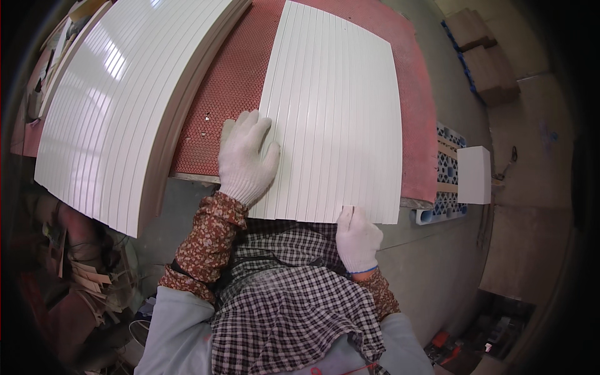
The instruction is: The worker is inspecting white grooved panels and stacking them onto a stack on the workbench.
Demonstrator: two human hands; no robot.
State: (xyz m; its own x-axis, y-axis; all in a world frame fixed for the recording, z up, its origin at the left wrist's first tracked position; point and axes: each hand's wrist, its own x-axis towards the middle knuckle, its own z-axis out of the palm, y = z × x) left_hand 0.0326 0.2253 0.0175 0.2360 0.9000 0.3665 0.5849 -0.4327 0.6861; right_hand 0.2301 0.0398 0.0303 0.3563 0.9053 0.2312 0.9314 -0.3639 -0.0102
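White panels with long grooves [331, 112] lie side by side on a red work table, their near ends close to my body. My left hand [248, 156], in a white knit glove, rests at their left edge with its fingers stretched out and the thumb over the white surface. At the near edge, toward the right, my right hand [358, 237], also gloved, is closed with its fingertips against the panel end. A small dark line shows at those fingertips; what they pinch, if anything, is too small to tell.
A tall stack of glossy white panels [125, 94] stands on the left. The red textured table top [219, 87] shows between it and the panels. Right of the table are a blue and white pallet [447, 165], a white box [474, 175] and brown cartons [490, 69]. Scraps [90, 278] lie lower left.
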